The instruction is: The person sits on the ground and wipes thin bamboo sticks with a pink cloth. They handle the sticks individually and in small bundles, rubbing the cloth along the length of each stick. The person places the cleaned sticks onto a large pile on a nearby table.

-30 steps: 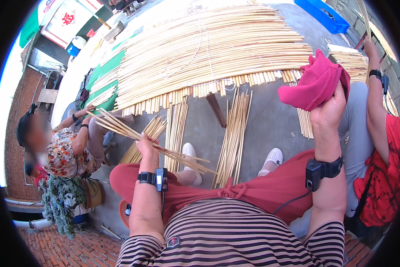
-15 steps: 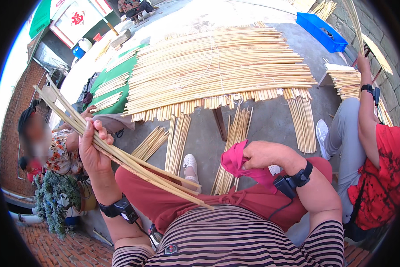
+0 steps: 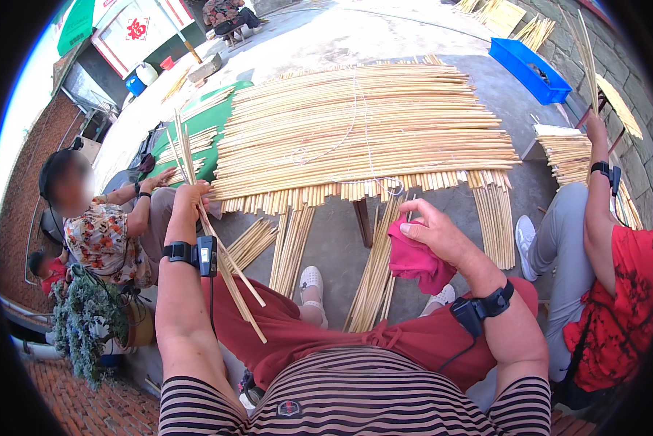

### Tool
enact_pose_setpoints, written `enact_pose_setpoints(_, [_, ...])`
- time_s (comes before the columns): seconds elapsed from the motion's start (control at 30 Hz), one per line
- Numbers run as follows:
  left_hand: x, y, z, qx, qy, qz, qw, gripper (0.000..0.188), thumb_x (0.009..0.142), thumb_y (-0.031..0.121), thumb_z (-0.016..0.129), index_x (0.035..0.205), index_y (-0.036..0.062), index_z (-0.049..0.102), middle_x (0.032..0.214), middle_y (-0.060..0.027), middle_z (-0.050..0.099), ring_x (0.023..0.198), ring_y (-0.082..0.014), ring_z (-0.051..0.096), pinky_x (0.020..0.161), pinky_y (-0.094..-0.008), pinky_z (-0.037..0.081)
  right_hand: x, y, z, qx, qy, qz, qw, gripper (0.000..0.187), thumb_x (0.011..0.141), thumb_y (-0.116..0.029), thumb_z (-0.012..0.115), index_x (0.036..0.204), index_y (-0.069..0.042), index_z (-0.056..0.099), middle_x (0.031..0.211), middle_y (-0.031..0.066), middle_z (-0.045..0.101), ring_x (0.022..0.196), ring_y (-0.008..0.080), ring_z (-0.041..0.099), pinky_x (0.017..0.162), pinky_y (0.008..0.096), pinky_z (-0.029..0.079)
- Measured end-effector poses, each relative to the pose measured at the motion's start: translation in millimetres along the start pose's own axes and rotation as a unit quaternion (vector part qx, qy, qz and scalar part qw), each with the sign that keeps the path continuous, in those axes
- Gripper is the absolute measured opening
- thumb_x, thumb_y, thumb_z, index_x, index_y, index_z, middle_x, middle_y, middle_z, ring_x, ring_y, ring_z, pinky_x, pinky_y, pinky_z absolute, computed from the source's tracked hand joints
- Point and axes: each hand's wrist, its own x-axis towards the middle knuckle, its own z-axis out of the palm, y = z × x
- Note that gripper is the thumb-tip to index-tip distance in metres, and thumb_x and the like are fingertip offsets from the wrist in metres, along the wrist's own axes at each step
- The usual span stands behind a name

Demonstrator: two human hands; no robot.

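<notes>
My left hand (image 3: 191, 198) is closed around a few long, thin reed stalks (image 3: 187, 156). They stand steeply, their upper ends pointing away from me and their lower ends hanging over my left thigh. In my right hand (image 3: 439, 231) a crumpled pink cloth (image 3: 422, 263) is gripped above my right knee, and part of it hangs below the fingers. Beyond both hands lies a wide layer of pale reeds (image 3: 355, 138) set side by side on a support, with white string (image 3: 356, 109) across it. Below its near edge, a bundle of reeds (image 3: 377, 269) leans between my feet.
More reed bundles (image 3: 292, 247) lean at the layer's near edge. A blue crate (image 3: 526, 69) stands far right. On the left sits a person in a flowered top (image 3: 98, 236) beside a green cloth (image 3: 214, 123); on the right, one in red (image 3: 621, 283) holds upright stalks. A potted plant (image 3: 87, 320) is lower left.
My left hand has moved right and forward, swinging the stalks from a slant across my lap to a steep angle. My right hand has risen slightly and shifted right with the cloth.
</notes>
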Motion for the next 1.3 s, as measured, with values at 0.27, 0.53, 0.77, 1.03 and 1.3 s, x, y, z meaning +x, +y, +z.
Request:
enact_pose_setpoints(0.27, [-94.0, -1.8, 7.9, -0.01, -0.13, 0.028, 0.991, 0.015, 0.083, 0.006, 0.065, 0.094, -0.0004, 0.057, 0.074, -0.0136, 0.068, 0.039, -0.0116, 0.05, 0.034, -0.0241, 0.042, 26.1, -3.0, -40.3, 0.27, 0.163, -0.133, 0.939, 0.049, 0.092, -0.012, 0.058, 0.134, 0.007, 0.04, 0.117, 0.0182, 0.058, 0.102, 0.0199, 0.061, 0.087, 0.0292, 0.05])
enact_pose_setpoints(0.53, [-177.9, 38.2, 51.2, -0.015, -0.312, 0.096, 0.945, 0.018, 0.084, 0.006, 0.066, 0.098, -0.0028, 0.06, 0.073, -0.014, 0.068, 0.036, -0.0072, 0.046, 0.034, -0.0188, 0.035, 26.3, -9.9, -51.7, -0.281, 0.271, -0.116, 0.913, 0.045, 0.088, -0.024, 0.064, 0.125, -0.001, 0.053, 0.1, 0.0191, 0.066, 0.093, 0.0262, 0.066, 0.081, 0.0361, 0.051])
enact_pose_setpoints(0.77, [-56.6, 77.6, 25.0, 0.319, -0.016, 0.174, 0.931, 0.018, 0.082, 0.018, 0.068, 0.087, 0.0024, 0.06, 0.055, -0.0055, 0.056, 0.033, -0.0154, 0.051, 0.03, -0.0297, 0.038, 3.2, -18.8, -54.3, -0.261, 0.14, 0.008, 0.955, 0.054, 0.09, -0.05, 0.057, 0.085, 0.003, 0.066, 0.073, 0.0172, 0.064, 0.069, 0.0256, 0.06, 0.067, 0.0359, 0.048])
enact_pose_setpoints(1.03, [27.4, 36.9, 37.0, 0.285, 0.03, 0.168, 0.943, 0.022, 0.08, 0.015, 0.068, 0.096, 0.0017, 0.059, 0.058, -0.0061, 0.057, 0.036, -0.0166, 0.053, 0.032, -0.0329, 0.042, 1.1, 1.6, -32.3, -0.047, -0.07, 0.088, 0.993, 0.044, 0.093, -0.042, 0.06, 0.089, 0.001, 0.07, 0.076, 0.003, 0.067, 0.068, 0.0086, 0.057, 0.062, 0.0263, 0.048])
enact_pose_setpoints(1.3, [3.2, 35.6, 24.0, 0.263, -0.087, 0.106, 0.955, 0.015, 0.081, 0.012, 0.068, 0.089, 0.0015, 0.061, 0.054, -0.003, 0.052, 0.032, -0.0128, 0.045, 0.029, -0.0286, 0.033, 6.7, 6.7, -43.3, 0.065, -0.001, 0.101, 0.993, 0.027, 0.094, -0.023, 0.059, 0.093, 0.002, 0.069, 0.082, 0.0039, 0.067, 0.071, 0.0081, 0.06, 0.064, 0.0233, 0.05])
